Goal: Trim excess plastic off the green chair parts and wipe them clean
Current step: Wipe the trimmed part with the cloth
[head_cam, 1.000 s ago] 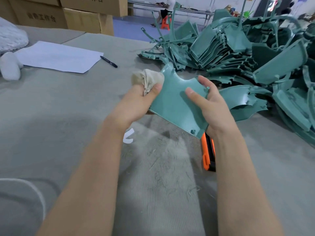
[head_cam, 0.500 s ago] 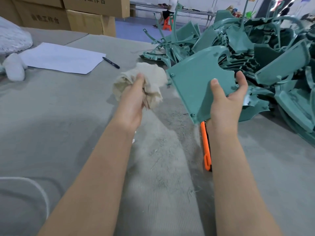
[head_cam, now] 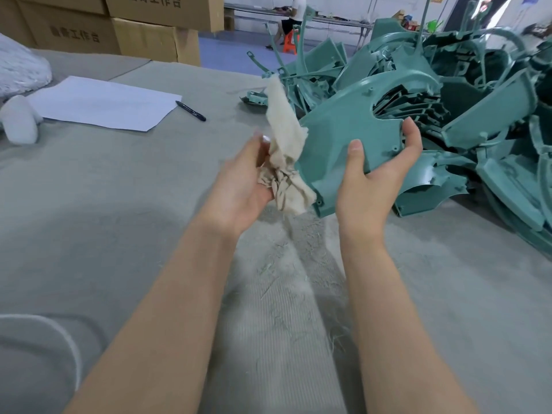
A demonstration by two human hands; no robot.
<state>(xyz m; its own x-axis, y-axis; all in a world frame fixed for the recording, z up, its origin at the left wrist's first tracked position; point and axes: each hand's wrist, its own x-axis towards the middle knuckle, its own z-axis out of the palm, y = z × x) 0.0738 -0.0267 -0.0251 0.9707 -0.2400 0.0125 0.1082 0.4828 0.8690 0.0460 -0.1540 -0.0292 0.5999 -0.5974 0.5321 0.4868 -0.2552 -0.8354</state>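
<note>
I hold a flat green chair part [head_cam: 337, 130] up above the grey table [head_cam: 119, 204], its broad face turned toward me. My right hand [head_cam: 376, 177] grips its lower right edge, thumb on the near face and fingers curled round the rim. My left hand [head_cam: 243, 180] holds a crumpled beige cloth [head_cam: 285, 162] against the part's left edge. One loose end of the cloth sticks up, and the hand is slightly blurred.
A big pile of green chair parts [head_cam: 478, 115] fills the right side of the table. Plastic shavings [head_cam: 298, 264] lie between my forearms. A white sheet [head_cam: 101, 103] and a pen [head_cam: 191, 110] lie at the far left, before cardboard boxes [head_cam: 149, 34]. A person [head_cam: 294, 13] sits far behind.
My right hand has lifted the green part and tilted it upright. My left hand came off the part with the cloth, then returned to its left edge. The orange knife is out of sight.
</note>
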